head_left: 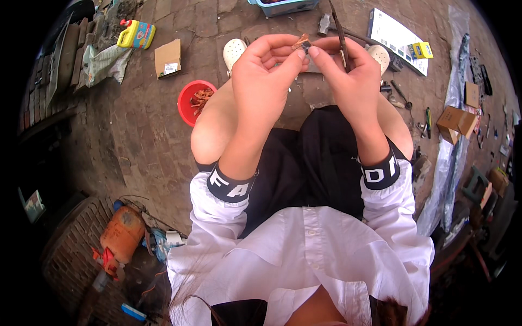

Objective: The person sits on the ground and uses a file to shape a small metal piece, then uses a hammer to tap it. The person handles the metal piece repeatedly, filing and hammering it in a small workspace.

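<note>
In front of my knees, my left hand (pixel 265 70) pinches a small copper-coloured piece with a dark part (pixel 302 42) between thumb and fingers. The thumb of my right hand (pixel 353 73) meets the same piece from the other side. A long, thin dark metal tool (pixel 339 30) sticks up from the fingers of that right hand; its kind is not clear, and its lower part is hidden by the hand. To the left of my knee stands a red bowl (pixel 181 103) with several copper-coloured scraps (pixel 201 100) inside.
A hammer (pixel 324 24) lies beyond my hands, near a blue basin (pixel 285 7). On the left are a cardboard piece (pixel 167 58), a yellow jug (pixel 136 35) and a rusty orange tank (pixel 123 233). A cardboard box (pixel 455 124) and plastic sheeting (pixel 443 157) lie on the right.
</note>
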The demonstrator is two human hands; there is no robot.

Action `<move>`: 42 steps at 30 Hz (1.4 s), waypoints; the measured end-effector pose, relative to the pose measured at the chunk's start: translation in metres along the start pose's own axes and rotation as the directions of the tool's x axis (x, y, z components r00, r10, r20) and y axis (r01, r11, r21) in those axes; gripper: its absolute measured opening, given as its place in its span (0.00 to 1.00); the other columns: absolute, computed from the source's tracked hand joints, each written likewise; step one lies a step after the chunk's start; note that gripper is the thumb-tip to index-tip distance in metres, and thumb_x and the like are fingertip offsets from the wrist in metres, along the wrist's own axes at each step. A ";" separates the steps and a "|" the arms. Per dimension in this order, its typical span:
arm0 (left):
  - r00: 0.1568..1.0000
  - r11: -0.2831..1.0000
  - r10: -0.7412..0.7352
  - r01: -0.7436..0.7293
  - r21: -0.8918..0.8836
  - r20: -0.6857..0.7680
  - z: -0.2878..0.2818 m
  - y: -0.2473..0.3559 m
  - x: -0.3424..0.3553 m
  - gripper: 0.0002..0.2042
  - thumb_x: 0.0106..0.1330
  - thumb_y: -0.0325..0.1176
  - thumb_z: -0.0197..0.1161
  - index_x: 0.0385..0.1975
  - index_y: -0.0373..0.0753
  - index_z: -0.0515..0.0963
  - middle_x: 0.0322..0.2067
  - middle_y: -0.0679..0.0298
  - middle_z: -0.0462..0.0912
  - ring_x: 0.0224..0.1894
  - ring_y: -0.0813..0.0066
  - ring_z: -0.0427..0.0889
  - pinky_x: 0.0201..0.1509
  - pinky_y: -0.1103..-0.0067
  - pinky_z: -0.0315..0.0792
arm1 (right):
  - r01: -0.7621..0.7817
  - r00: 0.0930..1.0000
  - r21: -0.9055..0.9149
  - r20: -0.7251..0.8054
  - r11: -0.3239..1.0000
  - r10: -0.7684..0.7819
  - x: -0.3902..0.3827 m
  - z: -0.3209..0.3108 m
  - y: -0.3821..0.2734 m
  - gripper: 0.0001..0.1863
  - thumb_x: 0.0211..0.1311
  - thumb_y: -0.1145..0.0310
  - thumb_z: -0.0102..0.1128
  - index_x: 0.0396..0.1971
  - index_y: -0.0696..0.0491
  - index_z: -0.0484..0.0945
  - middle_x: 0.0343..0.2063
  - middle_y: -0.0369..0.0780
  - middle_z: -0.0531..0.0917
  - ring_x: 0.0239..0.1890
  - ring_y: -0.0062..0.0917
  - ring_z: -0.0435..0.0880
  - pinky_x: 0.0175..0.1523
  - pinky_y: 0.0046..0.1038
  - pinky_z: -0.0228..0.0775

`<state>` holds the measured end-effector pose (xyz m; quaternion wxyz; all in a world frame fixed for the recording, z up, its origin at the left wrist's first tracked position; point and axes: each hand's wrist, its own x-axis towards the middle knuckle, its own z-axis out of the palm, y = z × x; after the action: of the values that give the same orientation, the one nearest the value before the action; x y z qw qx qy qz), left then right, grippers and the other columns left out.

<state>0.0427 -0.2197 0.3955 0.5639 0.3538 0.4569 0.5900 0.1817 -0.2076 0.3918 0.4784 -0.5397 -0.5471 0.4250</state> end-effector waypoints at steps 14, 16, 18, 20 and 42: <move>1.000 0.999 -0.003 0.004 0.037 -0.020 -0.002 -0.001 0.001 0.10 0.64 0.20 0.61 0.44 0.27 0.77 0.36 0.56 0.84 0.36 0.75 0.84 0.43 0.81 0.80 | -0.010 0.999 0.192 -0.045 0.981 0.019 0.005 0.004 0.013 0.09 0.60 0.69 0.63 0.37 0.57 0.82 0.23 0.30 0.84 0.18 0.06 0.64 0.23 0.14 0.54; 0.999 1.000 -0.006 0.007 0.021 -0.034 -0.002 0.000 0.001 0.10 0.63 0.20 0.62 0.44 0.27 0.77 0.36 0.56 0.84 0.36 0.75 0.84 0.43 0.81 0.80 | 0.046 0.997 0.137 -0.072 0.990 -0.037 0.004 0.005 0.012 0.09 0.58 0.70 0.63 0.37 0.57 0.82 0.25 0.30 0.85 0.17 0.06 0.62 0.22 0.15 0.53; 0.999 1.000 -0.006 0.007 0.014 -0.038 -0.002 0.000 0.001 0.10 0.63 0.20 0.62 0.44 0.27 0.77 0.36 0.57 0.84 0.36 0.75 0.84 0.43 0.81 0.80 | 0.121 0.991 0.000 -0.061 0.993 -0.121 0.003 0.003 0.012 0.08 0.57 0.70 0.64 0.36 0.56 0.83 0.26 0.30 0.85 0.16 0.05 0.60 0.21 0.15 0.52; 0.999 0.999 0.008 -0.007 0.039 -0.031 -0.002 -0.001 0.001 0.10 0.63 0.20 0.62 0.43 0.27 0.77 0.36 0.57 0.84 0.37 0.75 0.84 0.43 0.81 0.79 | 0.108 0.994 -0.022 -0.010 0.994 -0.109 0.002 0.004 0.010 0.08 0.56 0.71 0.65 0.35 0.56 0.83 0.25 0.29 0.85 0.16 0.05 0.60 0.21 0.15 0.51; 0.972 0.924 0.192 -0.134 0.357 -0.132 0.013 -0.015 -0.005 0.08 0.57 0.22 0.65 0.37 0.32 0.82 0.30 0.61 0.86 0.33 0.77 0.86 0.39 0.83 0.79 | -0.095 0.990 0.170 -0.085 0.981 0.110 -0.003 0.012 0.016 0.08 0.52 0.70 0.67 0.29 0.59 0.80 0.17 0.25 0.71 0.20 0.06 0.59 0.24 0.15 0.50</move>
<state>0.0610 -0.2239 0.3865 0.4021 0.4341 0.5675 0.5726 0.1725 -0.2092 0.3740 0.5242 -0.5448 -0.4582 0.4674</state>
